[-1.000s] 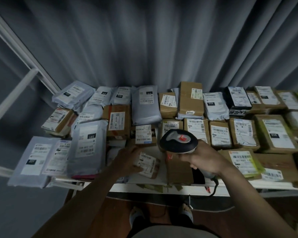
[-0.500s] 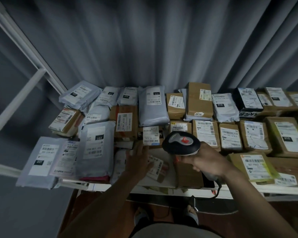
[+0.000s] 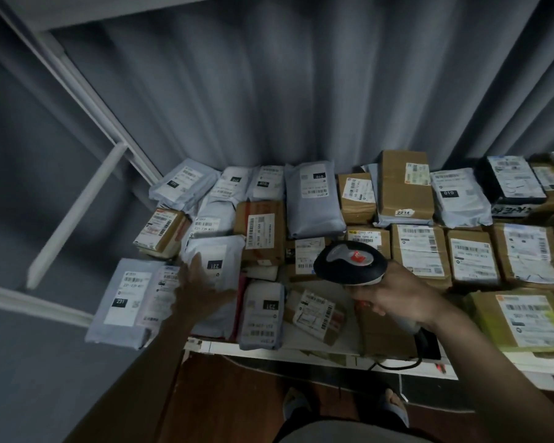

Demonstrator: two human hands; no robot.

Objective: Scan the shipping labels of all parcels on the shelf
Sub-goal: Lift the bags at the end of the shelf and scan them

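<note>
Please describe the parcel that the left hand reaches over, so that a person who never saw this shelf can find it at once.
Start at the white shelf's left end, beside the grey curtain. The open left hand lies over a grey poly mailer in the front rows. Its white label bears a black tag reading 231, and it overlaps the two mailers hanging off the shelf's left edge.

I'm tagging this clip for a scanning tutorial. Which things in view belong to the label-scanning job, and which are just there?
Part of the job:
- barcode scanner, gripped by the right hand
- left hand, fingers spread over the grey mailer marked 231
- small labelled box at the shelf's front edge
- brown box marked 2214

Just there:
- grey curtain
- white shelf frame
- wooden floor
</note>
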